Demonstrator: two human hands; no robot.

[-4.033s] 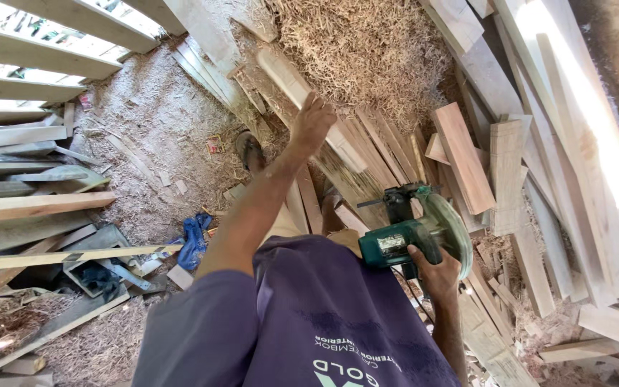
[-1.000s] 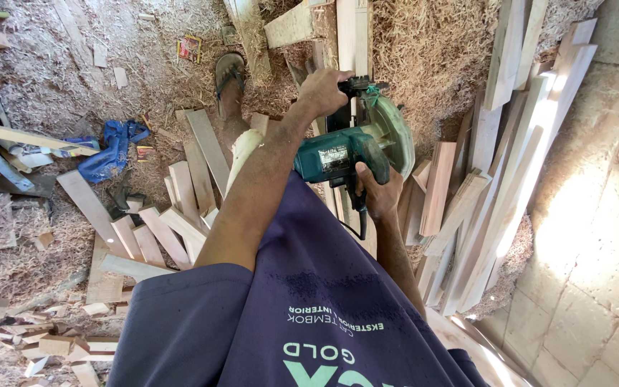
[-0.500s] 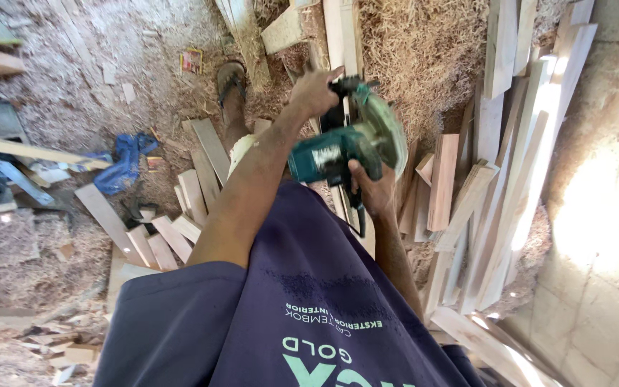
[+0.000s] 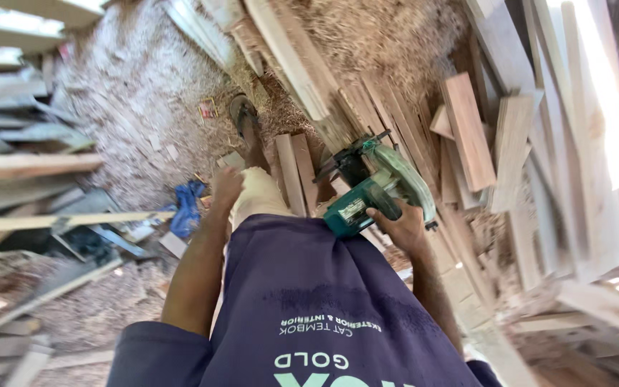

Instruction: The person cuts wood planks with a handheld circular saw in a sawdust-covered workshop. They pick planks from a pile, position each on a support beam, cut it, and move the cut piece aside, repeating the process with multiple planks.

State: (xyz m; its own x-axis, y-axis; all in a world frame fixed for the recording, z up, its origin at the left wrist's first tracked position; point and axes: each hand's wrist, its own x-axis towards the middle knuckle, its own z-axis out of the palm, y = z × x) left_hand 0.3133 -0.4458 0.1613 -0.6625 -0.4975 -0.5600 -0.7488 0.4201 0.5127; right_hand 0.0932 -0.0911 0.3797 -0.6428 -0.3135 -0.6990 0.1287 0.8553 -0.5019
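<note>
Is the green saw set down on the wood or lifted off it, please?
Lifted. The right hand grips the green saw by its handle, above the loose boards; nothing shows it resting on them.

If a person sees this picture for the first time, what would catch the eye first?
Most likely the green saw at the centre, gripped by the right hand above a heap of planks. The left hand hangs empty by the knee, and a sandal stands ahead on pale sawdust. A blue cloth lies on the left among the scraps.
</note>
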